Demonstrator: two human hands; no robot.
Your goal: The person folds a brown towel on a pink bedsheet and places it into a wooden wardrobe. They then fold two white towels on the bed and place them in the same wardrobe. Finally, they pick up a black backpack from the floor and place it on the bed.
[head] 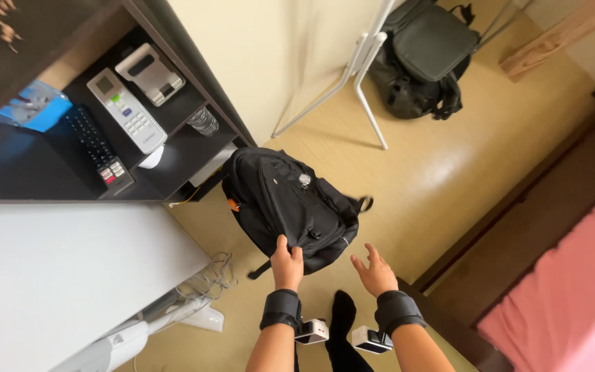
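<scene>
- We look down on a black backpack (290, 207) that rests on the yellowish floor (442, 179), leaning beside the dark shelf unit (173, 148) and the white tabletop (56, 269).
- Our left hand (287, 265) lies on the near lower edge of the backpack, fingers curled over the fabric; whether it pinches the cloth or only rests there, we cannot tell.
- Our right hand (374, 270) hovers just beside the bag's right flank, fingers spread and open, touching nothing.
- Both forearms carry dark wrist bands, each with a small white device attached: the left band (282, 308) and the right band (398, 310).
- A foot in a black sock (342, 324) stands between the two arms, near the bag's bottom.
- On the shelves lie a white remote control (127, 110), a black remote control (98, 148), a grey phone stand (150, 74) and a clear drinking glass (203, 120).
- White cables (204, 282) trail across the floor under the tabletop, near the bag's loose black strap (259, 270).
- Risk, in our judgement: with only one hand on soft fabric, the bag may sag or tip away if lifted, since the weight sits far from the contact point.
- Risk: the dangling strap could catch the cables and drag whatever they feed.
- Farther off stand a white folding rack (363, 69), a second dark bag (425, 58) and a pink bed cover (573, 275).
</scene>
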